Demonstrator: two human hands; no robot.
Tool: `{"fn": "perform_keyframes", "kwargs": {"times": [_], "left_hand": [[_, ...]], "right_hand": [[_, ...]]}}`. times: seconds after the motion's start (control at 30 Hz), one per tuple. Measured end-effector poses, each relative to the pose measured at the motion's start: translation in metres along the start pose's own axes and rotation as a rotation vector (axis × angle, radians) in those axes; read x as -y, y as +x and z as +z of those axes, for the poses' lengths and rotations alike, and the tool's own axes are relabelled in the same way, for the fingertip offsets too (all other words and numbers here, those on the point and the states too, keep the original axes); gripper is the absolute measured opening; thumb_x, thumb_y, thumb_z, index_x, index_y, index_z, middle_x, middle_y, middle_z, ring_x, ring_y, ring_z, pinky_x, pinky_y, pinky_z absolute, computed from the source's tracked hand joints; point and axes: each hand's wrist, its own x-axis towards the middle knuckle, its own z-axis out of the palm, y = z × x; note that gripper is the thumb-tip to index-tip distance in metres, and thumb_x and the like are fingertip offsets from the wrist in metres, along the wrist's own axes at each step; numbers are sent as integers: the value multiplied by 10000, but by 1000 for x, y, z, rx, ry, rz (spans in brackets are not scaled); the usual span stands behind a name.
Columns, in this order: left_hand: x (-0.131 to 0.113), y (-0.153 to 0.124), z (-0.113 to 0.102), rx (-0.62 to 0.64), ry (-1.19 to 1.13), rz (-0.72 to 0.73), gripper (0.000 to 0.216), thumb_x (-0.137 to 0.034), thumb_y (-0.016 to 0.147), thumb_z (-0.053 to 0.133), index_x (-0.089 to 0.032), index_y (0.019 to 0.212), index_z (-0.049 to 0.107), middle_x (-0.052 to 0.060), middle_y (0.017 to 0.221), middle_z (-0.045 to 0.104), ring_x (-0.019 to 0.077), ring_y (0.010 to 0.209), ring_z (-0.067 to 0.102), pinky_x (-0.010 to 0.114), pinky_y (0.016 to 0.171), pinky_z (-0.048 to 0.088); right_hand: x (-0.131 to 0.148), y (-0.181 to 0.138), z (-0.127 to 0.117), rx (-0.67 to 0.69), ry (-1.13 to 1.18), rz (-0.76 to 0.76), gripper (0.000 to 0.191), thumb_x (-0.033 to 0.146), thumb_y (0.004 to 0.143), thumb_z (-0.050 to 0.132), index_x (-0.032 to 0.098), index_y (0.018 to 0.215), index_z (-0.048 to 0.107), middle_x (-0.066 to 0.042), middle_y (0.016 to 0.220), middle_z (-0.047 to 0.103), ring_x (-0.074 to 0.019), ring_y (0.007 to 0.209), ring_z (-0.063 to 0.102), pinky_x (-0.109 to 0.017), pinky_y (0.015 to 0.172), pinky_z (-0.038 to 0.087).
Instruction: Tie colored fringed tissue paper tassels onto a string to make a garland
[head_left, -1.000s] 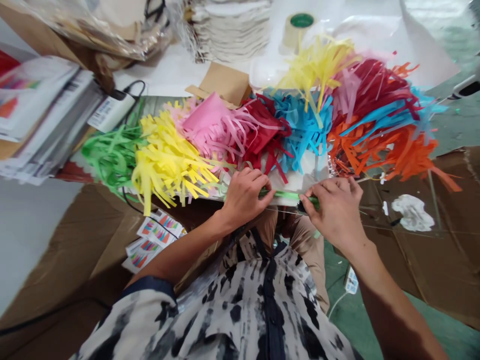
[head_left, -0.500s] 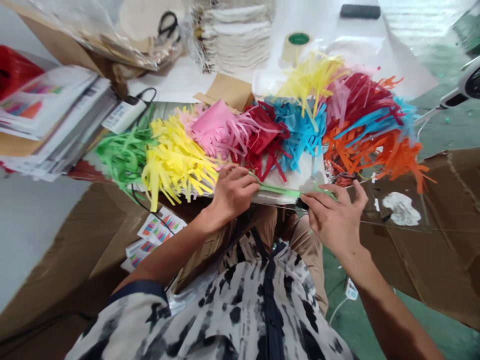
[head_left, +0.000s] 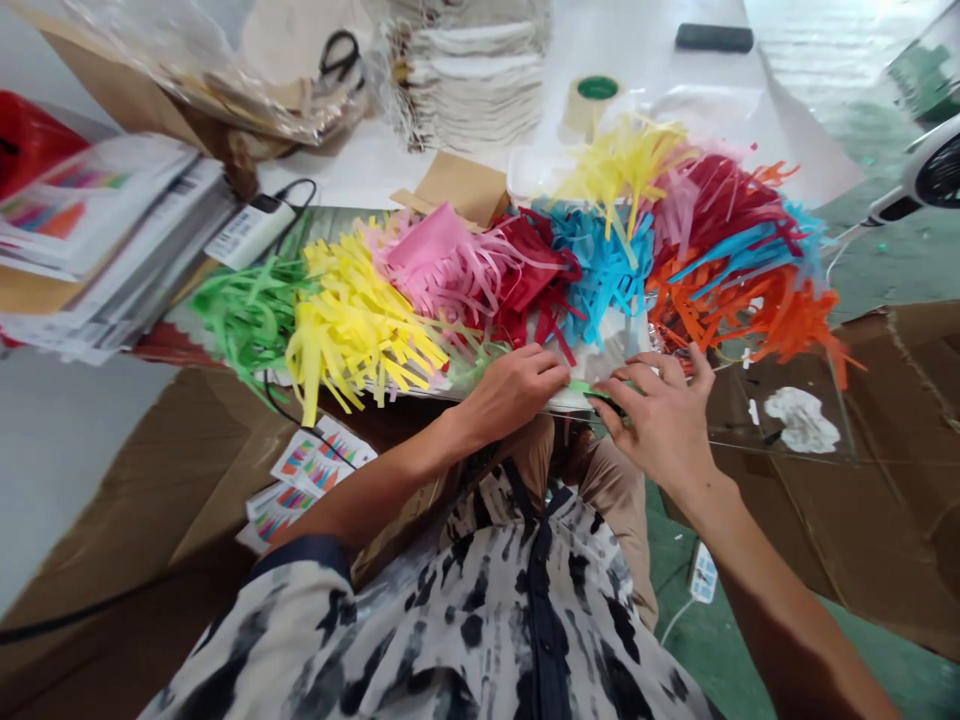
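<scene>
At the table's front edge, my left hand [head_left: 521, 392] is closed over a light green tissue-paper tassel [head_left: 484, 362]. Its loose fringe spreads out to the left of my knuckles. A short twisted green stretch shows between my hands. My right hand [head_left: 664, 415] pinches the other end with thumb and fingers; a small dark thing shows by the thumb, too blurred to name. Just beyond lie fringed tissue tassels: green [head_left: 251, 310], yellow [head_left: 360, 310], pink [head_left: 431, 250], dark red [head_left: 529, 265] and blue [head_left: 600, 255].
More tassels, among them an orange one [head_left: 787, 315], lie in a heap at the right. Behind are a tape roll [head_left: 592, 105], scissors [head_left: 340, 58] and stacked white bundles [head_left: 476, 90]. Packets [head_left: 135, 250] stand at the left; a white fan [head_left: 926, 180] is at the right.
My left hand has slid right along the green tassel, closer to my right hand. Less of the green strip shows between them. My right hand has stayed nearly in place.
</scene>
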Motion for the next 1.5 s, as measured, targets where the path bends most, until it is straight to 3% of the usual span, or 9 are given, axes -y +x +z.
{"fn": "perform_keyframes", "kwargs": {"times": [0.2,0.47,0.7,0.87,0.97,1.07,1.23,1.37,1.5], "left_hand": [[-3,3,-2,9,59,-58,218,-237,1072,499,-153,980,678,75,946,689,225,890,580,371,820,435],[1,4,-8,55,34,-216,246,-413,1025,622,-182,968,685,82,1012,715,262,992,592,428,840,367],[5,9,-16,82,-41,-345,146,-347,962,693,-204,986,711,65,1039,723,270,1041,595,427,853,377],[2,-4,-12,-50,-29,-104,247,-191,996,590,-277,1161,753,27,1136,777,248,1137,621,467,1012,367],[-7,-18,-7,-82,13,-10,273,-233,970,628,-226,1220,738,60,1163,782,274,1165,636,500,1075,368],[-19,-36,0,-148,25,19,237,-250,978,649,-220,1198,735,57,1142,793,247,1128,673,481,1113,385],[-36,-52,5,-270,61,16,172,-165,992,645,-236,1109,749,16,1050,820,178,987,728,386,1010,450],[-53,-46,-12,-262,-124,-108,184,-205,1006,635,-241,1107,785,48,1082,827,178,966,759,357,921,482],[-68,-35,-41,-228,-742,-468,253,-388,1003,668,-230,1130,820,70,1071,829,197,944,772,327,858,532]], "right_hand": [[-3,4,8,52,1,37,247,377,1056,537,246,959,722,-27,967,721,-274,1132,587,-580,1235,174],[-4,7,11,114,85,151,238,383,1027,526,239,971,707,-55,954,701,-308,1135,564,-600,1189,210],[-7,11,9,130,114,237,174,359,937,593,226,886,694,-79,940,704,-340,1114,556,-596,1098,300],[0,2,11,18,79,126,199,258,969,582,286,1100,729,-28,1079,761,-320,1260,560,-621,1213,196],[13,-6,9,-32,55,0,291,178,967,581,331,1173,718,16,1106,784,-294,1264,587,-609,1263,104],[30,-16,5,-57,64,3,239,227,973,612,320,1164,721,-17,1087,791,-325,1225,625,-625,1261,114],[46,-31,10,-164,15,-17,166,257,987,669,285,1145,713,-7,1072,802,-301,1176,668,-614,1246,188],[44,-34,3,-255,-18,-51,247,159,983,675,315,1174,675,62,992,806,-225,1136,695,-528,1190,290],[41,-32,-23,-393,-84,-54,254,203,952,717,347,1160,689,77,966,804,-198,1035,720,-485,1114,352]]}}
